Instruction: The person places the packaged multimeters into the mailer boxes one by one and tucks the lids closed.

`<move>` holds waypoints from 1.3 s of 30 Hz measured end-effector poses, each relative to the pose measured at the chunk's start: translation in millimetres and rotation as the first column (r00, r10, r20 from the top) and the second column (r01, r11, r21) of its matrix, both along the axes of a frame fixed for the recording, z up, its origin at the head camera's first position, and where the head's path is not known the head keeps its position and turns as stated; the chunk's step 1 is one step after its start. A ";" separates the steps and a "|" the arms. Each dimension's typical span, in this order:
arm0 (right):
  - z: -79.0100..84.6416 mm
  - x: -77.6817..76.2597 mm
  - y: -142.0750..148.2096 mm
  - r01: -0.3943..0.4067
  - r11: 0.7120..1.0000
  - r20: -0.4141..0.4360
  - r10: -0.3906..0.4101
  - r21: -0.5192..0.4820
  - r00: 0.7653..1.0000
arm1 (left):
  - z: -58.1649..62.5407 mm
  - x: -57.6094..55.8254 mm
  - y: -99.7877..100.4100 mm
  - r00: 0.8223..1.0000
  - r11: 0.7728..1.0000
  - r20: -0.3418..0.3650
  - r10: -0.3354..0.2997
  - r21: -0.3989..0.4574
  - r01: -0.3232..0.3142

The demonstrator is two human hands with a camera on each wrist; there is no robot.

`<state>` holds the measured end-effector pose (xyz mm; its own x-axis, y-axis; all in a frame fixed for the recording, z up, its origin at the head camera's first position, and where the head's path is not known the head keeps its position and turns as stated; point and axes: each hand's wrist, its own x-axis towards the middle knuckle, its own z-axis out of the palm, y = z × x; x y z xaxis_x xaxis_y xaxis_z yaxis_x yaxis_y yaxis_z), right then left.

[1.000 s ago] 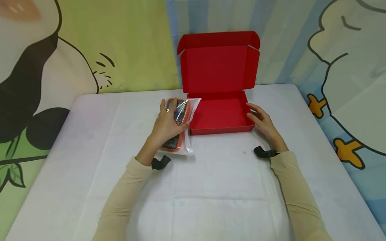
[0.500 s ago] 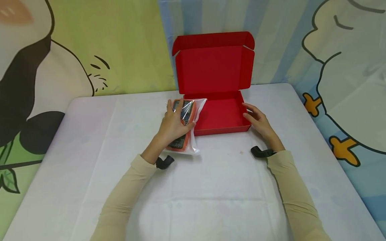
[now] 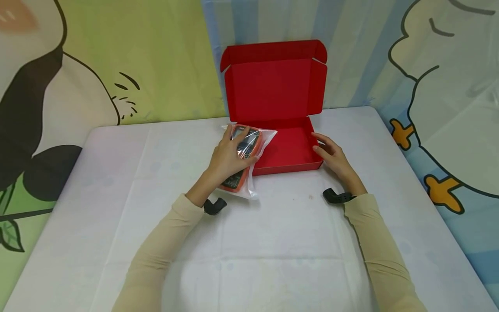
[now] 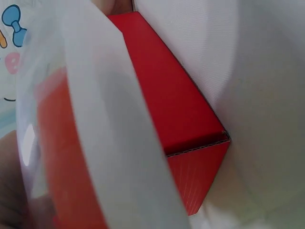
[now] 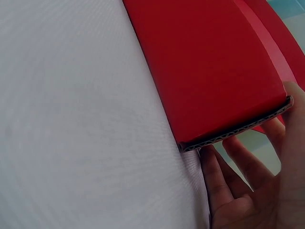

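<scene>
Step in hand, by judgement: bringing the bagged orange device (image 3: 255, 145) to the red box (image 3: 290, 147), whose lid (image 3: 276, 89) stands raised. Device found tilted at the box's left side, overlapping that wall in the head view. Left hand (image 3: 229, 159): grip spread across the device, thumb at its box-side edge, holding it. Right hand (image 3: 336, 161): fingers loosely bent at the right wall; whether pinching, cannot be told. Next move would call for clearing the left wall, then lowering level

Left hand (image 3: 230, 158) is gripping, thumb (image 3: 248, 162) splayed wide from the fingers (image 3: 241, 136), left forearm (image 3: 156, 255) slanting back from the grip. Right hand (image 3: 335, 159) sits right of that grip, fingers kinda loosely bent.
</scene>
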<state>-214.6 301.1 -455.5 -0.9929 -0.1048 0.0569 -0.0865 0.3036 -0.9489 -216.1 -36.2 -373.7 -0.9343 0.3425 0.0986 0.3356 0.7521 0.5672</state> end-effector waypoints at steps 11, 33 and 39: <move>4.0 0.2 -1.2 -0.014 1.000 -0.008 0.014 -0.014 1.000 | 1.5 -8.9 6.0 0.999 0.999 -0.012 -0.037 0.007 0.037; -2.5 -0.8 -0.2 -0.003 1.000 -0.034 0.003 -0.004 0.999 | 3.2 -23.0 24.8 0.995 0.994 -0.011 -0.101 -0.047 0.101; -2.1 -0.3 -0.6 0.016 1.000 -0.018 -0.015 0.021 1.000 | 2.1 -28.4 32.5 0.992 0.988 0.027 -0.122 -0.096 0.124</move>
<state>-214.9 300.5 -457.6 -0.9932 -0.0907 0.0728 -0.0986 0.3247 -0.9407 -244.5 -3.7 -371.6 -0.8860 0.4621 0.0395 0.4176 0.7578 0.5013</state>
